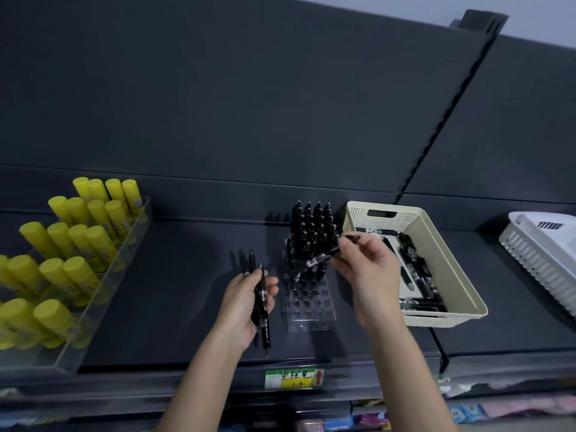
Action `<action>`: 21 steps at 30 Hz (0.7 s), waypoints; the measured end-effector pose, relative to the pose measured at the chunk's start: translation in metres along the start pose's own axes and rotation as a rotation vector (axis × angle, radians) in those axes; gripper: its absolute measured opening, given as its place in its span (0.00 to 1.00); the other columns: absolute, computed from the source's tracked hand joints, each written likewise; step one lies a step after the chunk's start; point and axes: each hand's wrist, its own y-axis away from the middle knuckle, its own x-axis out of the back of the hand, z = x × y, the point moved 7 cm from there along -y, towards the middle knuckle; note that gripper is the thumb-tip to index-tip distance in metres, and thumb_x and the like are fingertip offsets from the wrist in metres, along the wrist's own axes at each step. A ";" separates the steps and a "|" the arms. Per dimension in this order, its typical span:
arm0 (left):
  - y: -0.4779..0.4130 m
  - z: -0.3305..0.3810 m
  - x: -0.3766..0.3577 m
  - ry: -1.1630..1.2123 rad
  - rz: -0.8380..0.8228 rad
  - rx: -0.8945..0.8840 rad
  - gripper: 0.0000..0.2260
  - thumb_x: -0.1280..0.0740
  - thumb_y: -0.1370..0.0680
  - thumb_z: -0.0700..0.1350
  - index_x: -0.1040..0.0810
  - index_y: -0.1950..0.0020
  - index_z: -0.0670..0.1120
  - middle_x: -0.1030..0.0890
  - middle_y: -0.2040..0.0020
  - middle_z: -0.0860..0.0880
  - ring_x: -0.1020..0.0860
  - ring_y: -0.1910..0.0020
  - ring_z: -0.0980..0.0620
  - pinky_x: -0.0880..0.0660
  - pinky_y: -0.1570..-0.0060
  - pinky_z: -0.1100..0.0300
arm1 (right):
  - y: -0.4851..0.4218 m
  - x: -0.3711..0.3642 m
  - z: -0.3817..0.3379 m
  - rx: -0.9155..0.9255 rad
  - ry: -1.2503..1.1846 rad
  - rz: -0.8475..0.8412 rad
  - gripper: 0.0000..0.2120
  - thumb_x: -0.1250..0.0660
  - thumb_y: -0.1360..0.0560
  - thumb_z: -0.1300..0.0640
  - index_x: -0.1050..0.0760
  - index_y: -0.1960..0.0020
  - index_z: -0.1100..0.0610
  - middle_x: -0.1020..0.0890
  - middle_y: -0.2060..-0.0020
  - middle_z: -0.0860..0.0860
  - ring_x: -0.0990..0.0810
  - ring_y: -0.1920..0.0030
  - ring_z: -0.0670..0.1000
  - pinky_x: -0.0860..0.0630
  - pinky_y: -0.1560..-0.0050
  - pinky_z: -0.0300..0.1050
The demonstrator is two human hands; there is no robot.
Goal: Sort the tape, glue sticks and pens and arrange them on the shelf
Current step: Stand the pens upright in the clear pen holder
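Dark grey shelving (187,291) with a matching back panel fills the head view.

Left hand (246,304): fingers curled round a bundle of black pens (261,300), held roughly upright above the shelf, just left of the clear pen holder (311,307).

Right hand (371,275): thumb and fingertips pinch a single black pen (314,261) at one end. This pen lies slanted across the holder, its free end pointing down and left, directly in front of the upright pens (311,232) that fill the rear rows. Whether it touches them cannot be told.

Surroundings: a cream basket (452,266) sits just right of the holder, behind the right hand, with loose pens (417,269) lying in it. A white basket (542,257) stands further right, at the frame edge. Yellow glue sticks (78,241) stand in rows in a clear tray (103,294) at far left, well apart from both hands. A price label (294,378) is fixed to the shelf's front edge.
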 end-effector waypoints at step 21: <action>-0.002 0.010 0.005 -0.034 0.002 -0.143 0.03 0.33 0.22 0.42 0.20 0.49 0.47 0.16 0.59 0.51 0.20 0.62 0.57 0.26 0.58 0.61 | -0.001 -0.025 0.009 0.448 1.016 -0.111 0.09 0.33 0.24 0.58 0.23 0.44 0.58 0.18 0.57 0.52 0.22 0.58 0.49 0.28 0.57 0.37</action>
